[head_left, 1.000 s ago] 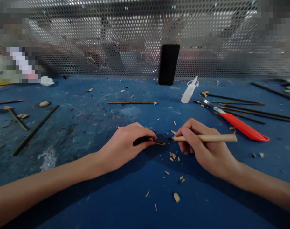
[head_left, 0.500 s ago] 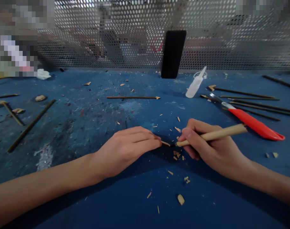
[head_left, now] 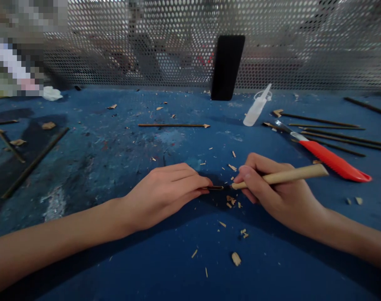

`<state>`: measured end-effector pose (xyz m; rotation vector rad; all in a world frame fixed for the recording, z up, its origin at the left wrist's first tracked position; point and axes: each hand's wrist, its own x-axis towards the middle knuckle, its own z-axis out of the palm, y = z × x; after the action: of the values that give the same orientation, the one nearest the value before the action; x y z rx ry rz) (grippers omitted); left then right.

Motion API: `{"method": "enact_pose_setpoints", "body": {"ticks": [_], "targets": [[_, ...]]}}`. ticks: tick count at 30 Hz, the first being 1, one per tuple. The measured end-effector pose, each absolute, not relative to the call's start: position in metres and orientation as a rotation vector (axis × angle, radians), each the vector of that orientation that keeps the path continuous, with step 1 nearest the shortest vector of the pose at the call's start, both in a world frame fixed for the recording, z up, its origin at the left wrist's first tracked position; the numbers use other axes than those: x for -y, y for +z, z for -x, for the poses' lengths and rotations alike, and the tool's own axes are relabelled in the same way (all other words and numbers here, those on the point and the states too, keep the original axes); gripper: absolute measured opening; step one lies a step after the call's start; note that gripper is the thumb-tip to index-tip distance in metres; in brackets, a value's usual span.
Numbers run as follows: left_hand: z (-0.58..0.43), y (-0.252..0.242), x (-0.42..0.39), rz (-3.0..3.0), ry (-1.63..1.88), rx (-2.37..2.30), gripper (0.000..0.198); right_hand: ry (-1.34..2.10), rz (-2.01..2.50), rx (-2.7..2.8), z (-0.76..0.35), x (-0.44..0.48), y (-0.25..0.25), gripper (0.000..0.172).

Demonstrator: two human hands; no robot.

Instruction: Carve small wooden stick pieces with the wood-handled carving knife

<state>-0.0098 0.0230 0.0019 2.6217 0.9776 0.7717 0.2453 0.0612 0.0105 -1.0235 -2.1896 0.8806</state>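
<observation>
The left hand (head_left: 167,195), fingers closed, pinches a thin dark stick (head_left: 214,188), its end just beside the tip of the pale wooden-handled tool (head_left: 281,177) gripped firmly in the right hand (head_left: 275,196).

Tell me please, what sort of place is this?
Probably a small craft or model-making workshop: a paint-stained blue workbench, a red-handled craft knife, and wood shavings scattered among thin wooden sticks.
</observation>
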Motion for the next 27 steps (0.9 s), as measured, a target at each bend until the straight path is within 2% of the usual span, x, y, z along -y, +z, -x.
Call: {"method": "enact_pose_setpoints", "body": {"ticks": [14, 27], "targets": [[0.0084, 0.0028, -0.0292, -2.483, 0.763, -1.01, 0.018, 1.065, 0.96, 2.129, -0.2445, -0.0616, 0.0102, 0.036], [0.0077, 0.0023, -0.0288, -2.558, 0.793, -1.01, 0.016, 1.048, 0.994, 2.271, -0.2397, -0.0648, 0.0155, 0.036]]}}
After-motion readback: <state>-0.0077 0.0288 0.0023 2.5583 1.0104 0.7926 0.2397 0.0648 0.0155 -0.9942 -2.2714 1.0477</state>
